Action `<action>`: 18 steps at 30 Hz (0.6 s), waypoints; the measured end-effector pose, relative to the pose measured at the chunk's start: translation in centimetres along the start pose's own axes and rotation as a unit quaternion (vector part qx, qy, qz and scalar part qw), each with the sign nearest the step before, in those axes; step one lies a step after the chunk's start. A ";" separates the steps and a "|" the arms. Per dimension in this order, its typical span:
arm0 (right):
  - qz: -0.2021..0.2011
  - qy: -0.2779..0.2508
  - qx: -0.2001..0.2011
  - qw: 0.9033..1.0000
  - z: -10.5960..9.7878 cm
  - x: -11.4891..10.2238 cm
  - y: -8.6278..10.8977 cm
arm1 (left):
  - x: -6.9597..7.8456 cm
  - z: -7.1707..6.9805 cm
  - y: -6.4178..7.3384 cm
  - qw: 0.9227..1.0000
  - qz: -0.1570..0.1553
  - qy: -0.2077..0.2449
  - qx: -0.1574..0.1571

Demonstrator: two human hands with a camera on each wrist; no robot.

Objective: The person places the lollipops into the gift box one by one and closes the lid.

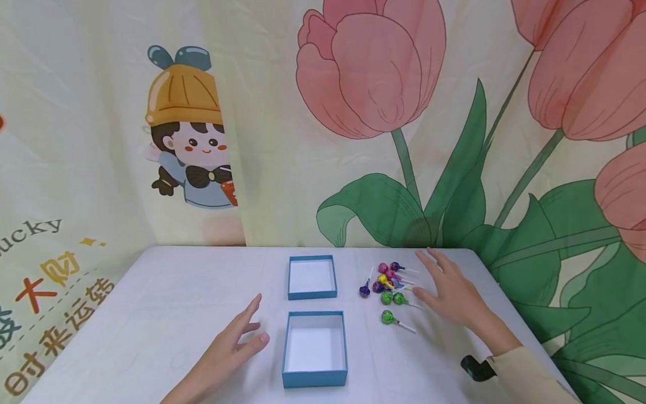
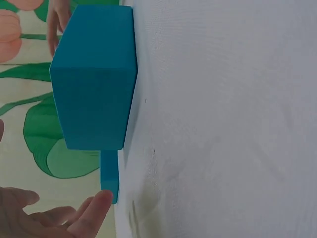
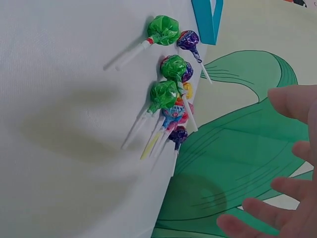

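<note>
Several wrapped lollipops [image 1: 386, 317] in green, purple, pink, yellow and blue lie in a loose group on the right half of the table. My right hand [image 1: 451, 292] hovers just right of them, fingers spread, holding nothing; the right wrist view shows the green lollipops [image 3: 164, 29] apart from its fingertips. A deep blue box [image 1: 314, 379] with a white inside stands open-topped at the middle front. Behind it lies a shallower blue box or lid [image 1: 312, 294], white inside. Left of the deep box, my left hand [image 1: 233, 342] is held with fingers extended, touching nothing.
A white cloth covers the table [image 1: 202, 292]. Behind it hangs a curtain [image 1: 272, 140] printed with tulips and a cartoon child. A black strap or device [image 1: 477, 368] sits at my right wrist, by a beige sleeve [image 1: 530, 376].
</note>
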State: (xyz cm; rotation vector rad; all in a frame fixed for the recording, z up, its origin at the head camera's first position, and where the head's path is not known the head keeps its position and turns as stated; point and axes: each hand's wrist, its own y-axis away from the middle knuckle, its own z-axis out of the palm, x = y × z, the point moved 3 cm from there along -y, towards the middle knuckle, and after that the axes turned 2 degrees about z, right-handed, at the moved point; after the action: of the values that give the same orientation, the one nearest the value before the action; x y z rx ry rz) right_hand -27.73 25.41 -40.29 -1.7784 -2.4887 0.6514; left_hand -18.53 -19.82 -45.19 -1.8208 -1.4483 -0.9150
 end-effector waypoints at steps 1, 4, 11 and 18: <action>0.000 -0.004 -0.005 1.000 0.1 -0.1 -0.1 | 0.0 0.1 0.1 1.000 0.000 0.005 -0.001; -0.001 -0.018 -0.016 1.000 0.5 -0.3 -0.2 | -0.1 0.4 0.2 1.000 0.004 0.023 -0.003; -0.010 -0.055 -0.034 0.998 1.3 -0.5 -0.4 | 0.3 1.3 0.3 0.998 -0.005 0.061 -0.001; -0.010 -0.074 -0.052 0.996 2.1 -0.9 -0.7 | 0.8 2.1 0.2 0.997 -0.020 0.072 -0.003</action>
State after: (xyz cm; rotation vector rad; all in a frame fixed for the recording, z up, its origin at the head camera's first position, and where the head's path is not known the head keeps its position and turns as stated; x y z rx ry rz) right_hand -28.55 23.78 -41.75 -1.7978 -2.6815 0.6882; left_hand -17.89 -17.72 -45.77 -1.6991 -1.3986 -1.0497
